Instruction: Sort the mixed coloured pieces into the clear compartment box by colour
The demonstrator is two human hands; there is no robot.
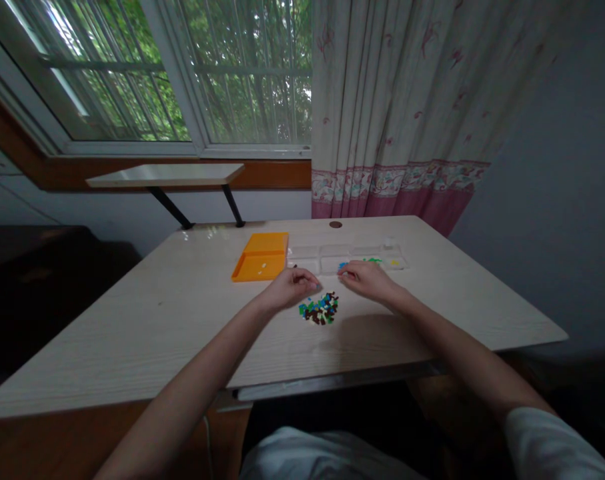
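My left hand hovers just behind and left of a pile of small coloured pieces in green, blue, brown and pale cream. Its thumb and fingertips are pinched together; whatever they hold is too small to name. My right hand is at the front edge of a clear plastic tray with compartments, its fingers also closed in a pinch, contents not distinguishable. Blue pieces lie by those fingertips. Green pieces and yellow pieces sit in compartments further right, partly behind the hand.
An open orange plastic case with a few white pieces in it lies left of the tray. The pale wooden table carries a raised shelf at its back left. A curtain and window are behind.
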